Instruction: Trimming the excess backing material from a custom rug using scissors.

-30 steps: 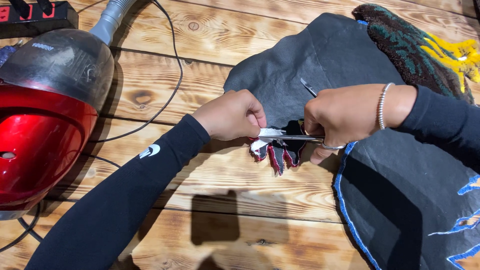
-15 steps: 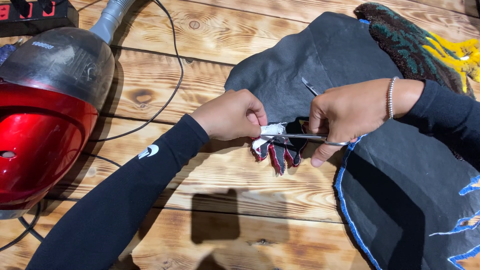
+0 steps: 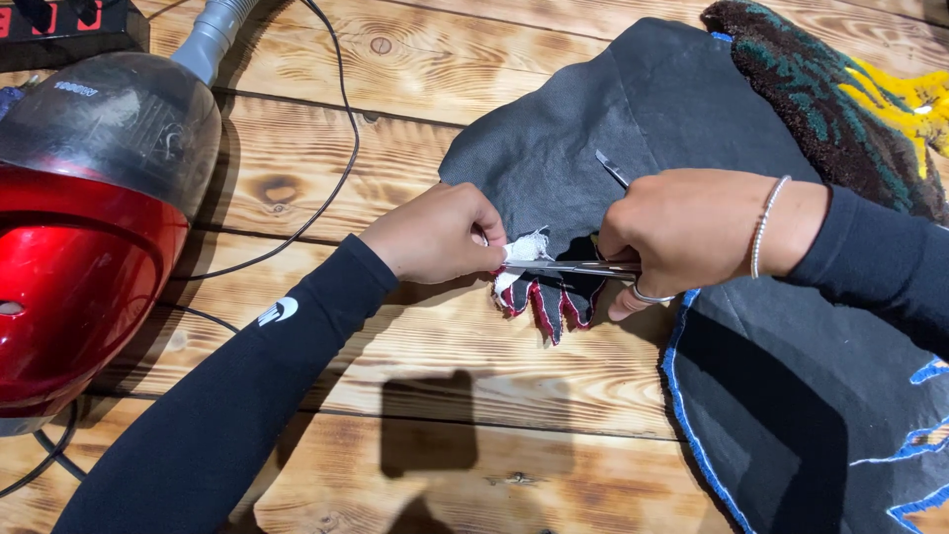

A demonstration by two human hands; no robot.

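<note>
A dark grey rug backing (image 3: pixel 593 129) lies face down on the wooden table, its claw-shaped tip (image 3: pixel 550 305) edged in red. My left hand (image 3: pixel 435 237) pinches the white fabric edge (image 3: pixel 529 247) at that tip. My right hand (image 3: pixel 682 232), with a bracelet and a ring, grips silver scissors (image 3: pixel 563 267). The blades point left and lie across the white fabric, right next to my left fingers. One scissor handle pokes up behind my right hand.
A red vacuum cleaner (image 3: pixel 79 218) with a grey hose stands at the left, its black cable (image 3: pixel 336 148) looping over the wooden planks. A tufted green and yellow rug part (image 3: pixel 840 89) lies at the top right. A black power strip (image 3: pixel 69 30) sits top left.
My right hand has shifted slightly up and right, and the scissor blades have closed and slid left across the white fabric edge. My left hand keeps its pinch.
</note>
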